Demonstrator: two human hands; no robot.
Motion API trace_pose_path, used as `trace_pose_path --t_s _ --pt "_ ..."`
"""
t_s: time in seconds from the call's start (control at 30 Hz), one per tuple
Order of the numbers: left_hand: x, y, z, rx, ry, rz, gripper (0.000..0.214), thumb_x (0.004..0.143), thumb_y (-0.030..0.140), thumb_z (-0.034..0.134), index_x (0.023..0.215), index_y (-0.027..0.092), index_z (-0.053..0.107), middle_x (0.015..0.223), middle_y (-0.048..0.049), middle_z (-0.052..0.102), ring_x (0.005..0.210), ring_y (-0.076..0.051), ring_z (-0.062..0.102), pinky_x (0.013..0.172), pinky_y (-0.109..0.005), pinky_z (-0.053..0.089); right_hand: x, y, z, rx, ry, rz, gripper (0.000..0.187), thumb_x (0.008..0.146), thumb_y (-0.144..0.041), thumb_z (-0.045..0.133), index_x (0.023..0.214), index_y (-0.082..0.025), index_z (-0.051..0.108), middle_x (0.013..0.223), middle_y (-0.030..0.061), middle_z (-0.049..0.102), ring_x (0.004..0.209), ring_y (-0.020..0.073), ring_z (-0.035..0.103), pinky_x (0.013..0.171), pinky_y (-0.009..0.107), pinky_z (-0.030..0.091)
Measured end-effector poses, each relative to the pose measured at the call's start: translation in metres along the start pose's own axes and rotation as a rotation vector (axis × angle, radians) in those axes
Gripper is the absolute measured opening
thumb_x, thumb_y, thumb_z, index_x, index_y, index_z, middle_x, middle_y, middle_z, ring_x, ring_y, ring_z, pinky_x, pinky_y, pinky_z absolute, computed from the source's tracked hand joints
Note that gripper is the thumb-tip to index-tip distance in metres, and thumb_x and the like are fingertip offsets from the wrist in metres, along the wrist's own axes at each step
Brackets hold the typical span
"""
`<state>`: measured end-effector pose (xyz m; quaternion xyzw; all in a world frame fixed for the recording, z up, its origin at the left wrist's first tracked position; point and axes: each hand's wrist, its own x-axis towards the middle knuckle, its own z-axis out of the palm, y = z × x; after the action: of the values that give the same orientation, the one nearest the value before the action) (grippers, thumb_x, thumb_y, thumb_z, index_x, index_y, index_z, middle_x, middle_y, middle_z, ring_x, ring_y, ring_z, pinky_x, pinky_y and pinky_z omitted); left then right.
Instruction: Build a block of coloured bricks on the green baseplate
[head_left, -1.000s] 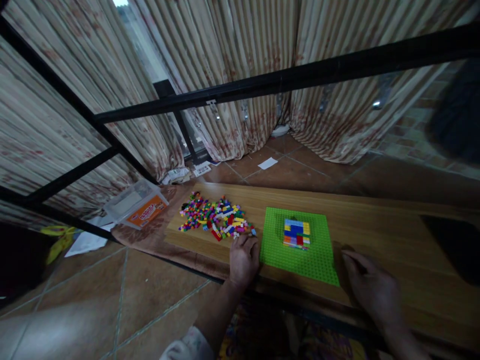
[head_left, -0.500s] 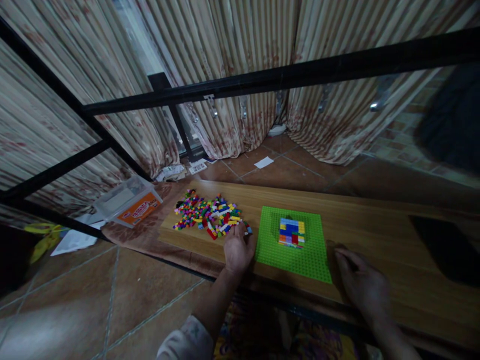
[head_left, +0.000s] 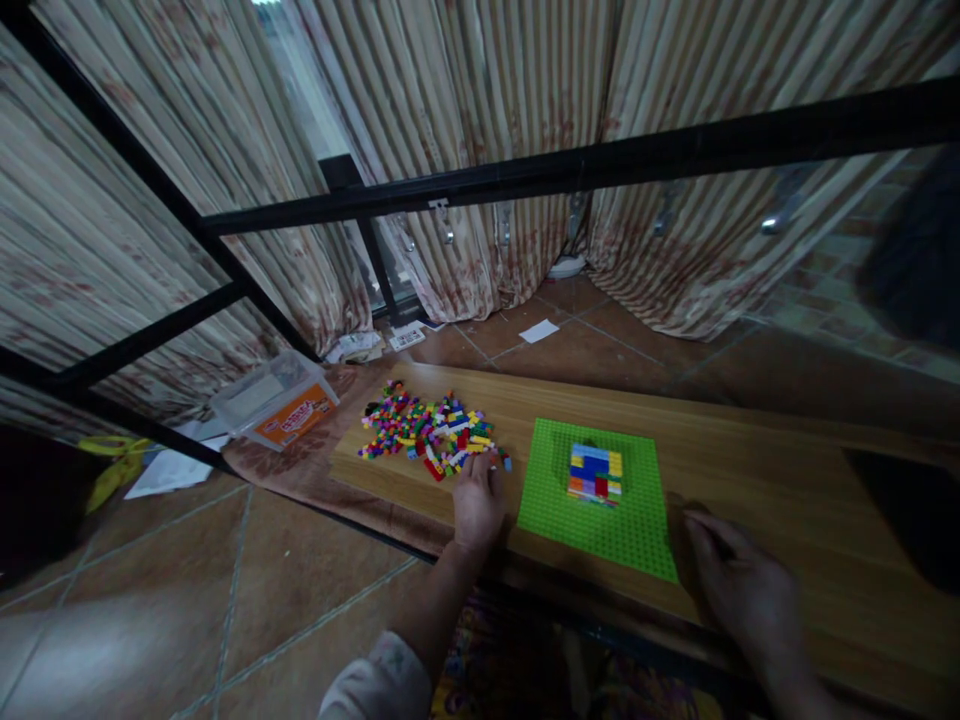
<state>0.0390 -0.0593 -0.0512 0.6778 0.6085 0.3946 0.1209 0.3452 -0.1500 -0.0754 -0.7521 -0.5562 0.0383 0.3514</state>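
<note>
My left hand [head_left: 478, 508] is at the near right edge of a pile of small coloured toy bricks [head_left: 427, 425], its fingers pinched together among the nearest ones. Whatever is between those fingertips is too small to make out. On the wooden board, right of the pile, lies a green studded baseplate [head_left: 555, 510]. A block built of blue, yellow, red and white bricks [head_left: 595, 472] stands on it. Beside the baseplate's right edge my right hand [head_left: 746, 580] rests with fingers curled closed; their inside is hidden.
A clear plastic box [head_left: 274, 395] with an orange label sits on the brown cloth at the left. A dark flat object [head_left: 900, 510] lies on the board's right end. Black metal bars [head_left: 525, 180] cross in front of striped curtains [head_left: 480, 100]. Paper [head_left: 540, 330] lies on the tiled floor.
The whole view has shifted slightly, so everything appears a little further right. My left hand stays at the pile's edge, fingers still pinched. My right hand keeps its place beside the baseplate.
</note>
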Motion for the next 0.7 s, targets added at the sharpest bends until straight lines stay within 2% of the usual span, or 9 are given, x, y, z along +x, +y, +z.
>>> trace_pose_path --t_s 0.2,0.47,0.7 --pt "-0.0038 -0.0013 0.0018 -0.032 0.048 0.019 0.032 0.083 0.005 0.048 0.11 0.018 0.058 0.102 -0.0089 0.062 0.094 -0.019 0.061 0.082 -0.031 0.052 -0.0003 0.0016 -0.0013 -0.053 0.012 -0.048 0.049 0.088 -0.057 0.039 0.097 -0.021 0.07 0.1 0.01 0.073 0.078 0.0266 0.07 0.065 0.034 0.053" --pt "-0.0045 0.0039 -0.0003 -0.019 0.008 0.028 0.019 0.086 0.01 0.048 0.096 0.019 0.061 0.094 -0.0073 0.062 0.089 -0.018 0.06 0.081 -0.031 0.05 -0.0019 0.0098 -0.0003 -0.096 -0.025 -0.057 0.044 0.088 -0.055 0.04 0.1 -0.023 0.068 0.105 0.0094 0.072 0.079 0.0287 0.071 0.063 0.037 0.054" --pt "-0.0044 0.0061 -0.002 -0.008 -0.018 0.034 0.017 0.085 0.009 0.048 0.092 0.019 0.06 0.092 -0.0074 0.061 0.088 -0.019 0.059 0.081 -0.031 0.049 -0.0012 0.005 -0.0037 -0.084 -0.033 -0.036 0.039 0.088 -0.051 0.042 0.099 -0.025 0.068 0.105 0.0124 0.072 0.078 0.0336 0.071 0.061 0.043 0.054"
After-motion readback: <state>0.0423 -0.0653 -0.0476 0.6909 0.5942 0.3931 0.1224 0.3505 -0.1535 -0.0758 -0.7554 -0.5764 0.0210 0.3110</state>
